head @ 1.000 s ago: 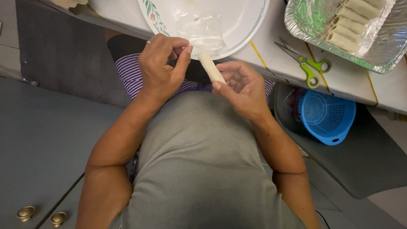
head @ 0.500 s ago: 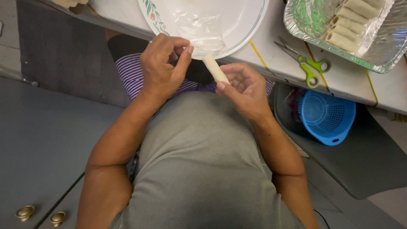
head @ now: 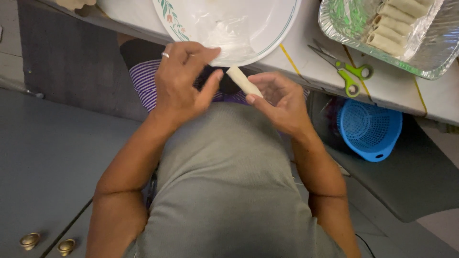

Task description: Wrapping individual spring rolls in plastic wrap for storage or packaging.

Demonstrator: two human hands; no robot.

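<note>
Roll (head: 243, 81), pale, slim and tightly wrapped, rests in right hand (head: 277, 101).

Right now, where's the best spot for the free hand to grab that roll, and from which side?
Probably the bare upper end of the pale roll, which juts toward the plate. The right hand pinches the lower end. The left hand, fingers open, could come from its own side and pinch across the width.

White table (head: 306, 62) bears plate (head: 282, 24), scissors (head: 346, 71), foil tray (head: 430, 57).
</note>
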